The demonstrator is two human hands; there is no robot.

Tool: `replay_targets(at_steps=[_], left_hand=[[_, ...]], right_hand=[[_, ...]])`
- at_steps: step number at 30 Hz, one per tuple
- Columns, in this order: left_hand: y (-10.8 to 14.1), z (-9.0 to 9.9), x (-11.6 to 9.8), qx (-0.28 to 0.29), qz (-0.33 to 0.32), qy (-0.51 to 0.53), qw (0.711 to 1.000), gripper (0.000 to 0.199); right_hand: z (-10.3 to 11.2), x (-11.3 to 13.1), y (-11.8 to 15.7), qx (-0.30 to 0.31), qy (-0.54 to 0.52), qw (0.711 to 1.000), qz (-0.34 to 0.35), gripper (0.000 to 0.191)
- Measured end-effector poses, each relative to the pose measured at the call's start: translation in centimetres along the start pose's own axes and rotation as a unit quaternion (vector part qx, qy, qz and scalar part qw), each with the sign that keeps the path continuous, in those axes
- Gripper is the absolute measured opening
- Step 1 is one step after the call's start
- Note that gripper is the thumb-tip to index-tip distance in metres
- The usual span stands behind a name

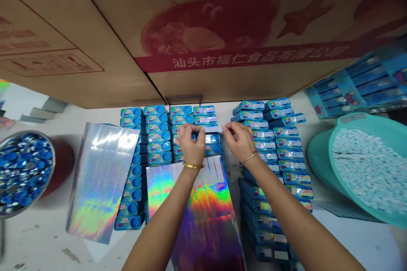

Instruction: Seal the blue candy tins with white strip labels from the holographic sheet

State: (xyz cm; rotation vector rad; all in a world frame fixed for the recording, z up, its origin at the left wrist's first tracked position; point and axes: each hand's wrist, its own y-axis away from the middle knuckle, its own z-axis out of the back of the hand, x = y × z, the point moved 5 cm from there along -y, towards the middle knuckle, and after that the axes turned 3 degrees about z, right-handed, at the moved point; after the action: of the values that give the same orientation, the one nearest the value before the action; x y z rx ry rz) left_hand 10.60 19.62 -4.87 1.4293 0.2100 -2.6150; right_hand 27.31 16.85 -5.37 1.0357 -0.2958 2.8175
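Observation:
A narrow silvery sticker strip (213, 129) stretches between my two hands, above the rows of blue boxes (159, 147). My left hand (192, 142) pinches its left end between thumb and fingers. At the right end, my right hand (239, 139) has its thumb and fingertips closed on the strip. Below my left hand lies a shiny holographic sticker sheet (203, 220), partly covered by my left forearm. Blue boxes stand in columns under and beside both hands. Those in the right-hand columns (289, 153) carry silvery strips along their tops; several left ones show round blue recesses.
Large cardboard cartons (203, 80) wall off the back. A metal bowl (52, 165) of blue-and-silver round pieces stands left, near another holographic sheet (101, 178). At right are a teal tub (321, 156) of small pale pieces and packed blue boxes (356, 84).

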Motion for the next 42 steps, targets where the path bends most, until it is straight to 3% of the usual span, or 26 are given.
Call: replay_targets(at_steps=[4,10,16,21,24,27,30,32,36,42], left_hand=[[-0.1,-1.8,0.4,-0.001,-0.02,-0.088,0.996,0.01],[-0.1,-3.1,1.0,0.016,-0.035,-0.185,0.982,0.01],[-0.7,-2.9,1.3,0.0,0.018,-0.194,0.981,0.055],[-0.9,-3.0,1.3,0.029,0.034,-0.184,0.982,0.052],[-0.7,-0.5,1.3,0.106,-0.025,-0.155,0.982,0.03],[0.4,4.7,2.1,0.198,-0.154,-0.162,0.954,0.018],[1.9,9.9,4.6,0.23,-0.218,-0.266,0.91,0.019],[2.8,11.9,6.4,0.238,-0.235,-0.316,0.888,0.021],[4.0,12.4,8.2,0.248,-0.252,-0.338,0.872,0.018],[4.1,12.2,8.4,0.235,-0.242,-0.345,0.876,0.025]], right_hand=[[-0.9,-1.2,-0.7,0.009,0.102,0.994,0.029,0.026],[-2.5,-2.4,-0.8,0.032,0.153,0.987,0.027,0.024],[-3.7,-3.4,-0.1,0.03,0.071,0.997,0.011,0.018],[-4.4,-3.8,0.3,0.126,0.116,0.982,0.077,0.023],[-2.8,-3.0,0.9,0.107,0.137,0.983,0.066,0.026],[-1.2,0.4,2.4,0.037,0.092,0.992,0.073,0.029],[-2.7,5.5,4.9,0.075,0.037,0.989,0.12,0.028],[-4.7,8.4,6.6,0.117,0.041,0.982,0.145,0.026],[-8.4,11.5,8.8,0.17,0.086,0.964,0.187,0.023],[-10.1,11.7,9.3,0.175,0.104,0.96,0.194,0.023]])
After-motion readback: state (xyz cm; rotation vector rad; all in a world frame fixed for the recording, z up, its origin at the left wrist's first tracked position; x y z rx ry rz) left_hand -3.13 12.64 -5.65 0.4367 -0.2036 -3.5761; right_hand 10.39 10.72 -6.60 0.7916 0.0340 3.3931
